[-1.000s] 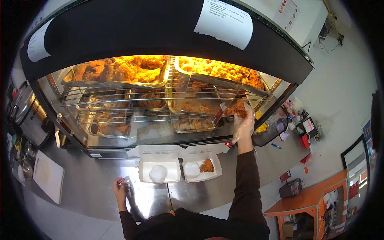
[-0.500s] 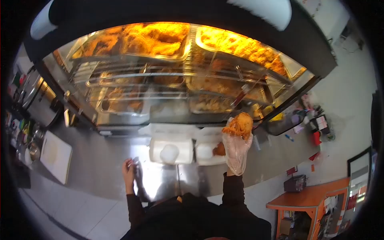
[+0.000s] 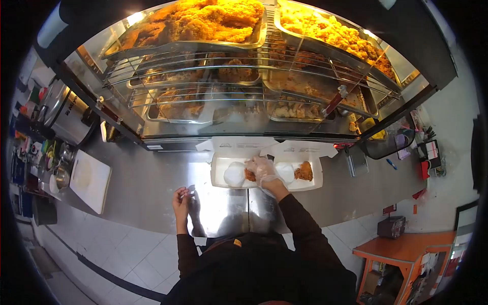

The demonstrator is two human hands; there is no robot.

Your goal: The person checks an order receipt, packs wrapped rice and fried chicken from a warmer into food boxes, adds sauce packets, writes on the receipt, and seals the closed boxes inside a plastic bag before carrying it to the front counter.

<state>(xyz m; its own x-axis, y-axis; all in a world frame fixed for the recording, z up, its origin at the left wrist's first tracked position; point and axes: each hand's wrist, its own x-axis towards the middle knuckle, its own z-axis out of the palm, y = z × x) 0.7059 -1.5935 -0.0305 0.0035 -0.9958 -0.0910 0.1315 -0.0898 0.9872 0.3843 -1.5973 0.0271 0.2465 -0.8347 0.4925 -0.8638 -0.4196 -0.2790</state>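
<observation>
The head-worn camera sits above the torso (image 3: 259,274) of the wearer, facing forward and steeply down. Its wide, round field covers the metal counter (image 3: 142,183) centrally, the display cabinet (image 3: 429,48) at the far side, tiled floor (image 3: 152,267) near left and an orange table (image 3: 417,242) near right. Left hand (image 3: 181,203) and right hand (image 3: 260,170) appear mid-field, at close range.

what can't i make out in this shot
All in the head view:
Fried chicken in the left box: partly covered by the gloved right hand, so the grip is unclear.
Left hand: too small to tell whether it holds anything.
Upper left tray: far end cut off by the picture's top edge.
Print on the box lids: too small to read.
</observation>
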